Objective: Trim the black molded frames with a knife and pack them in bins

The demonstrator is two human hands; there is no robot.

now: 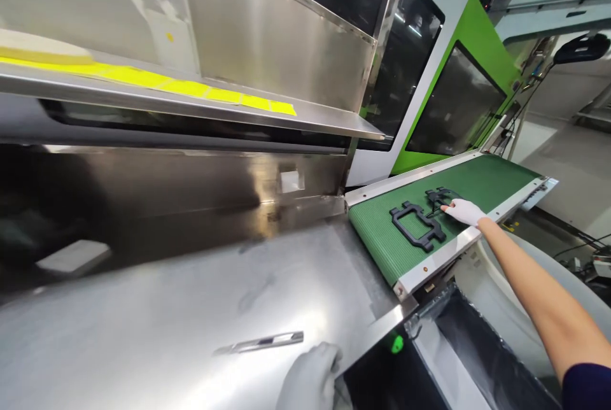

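Note:
My right hand (464, 211), in a white glove, reaches out over the green conveyor belt (382, 232) and touches a black plastic moulded part (442, 197). Whether its fingers grip the part cannot be told. A second black frame-shaped part (417, 226) lies on the belt just left of that hand. My left hand (310, 379), also gloved in white, rests on the near edge of the steel table (143, 321), fingers curled, holding nothing visible. A slim metal blade-like tool (267, 341) lies on the table just beyond it.
A steel shelf (334, 125) with yellow tape (191, 87) runs above the table. A green and white machine (470, 47) stands behind the belt. A bin lined with a dark bag (477, 346) sits below the belt's near end. A white block (74, 256) lies far left.

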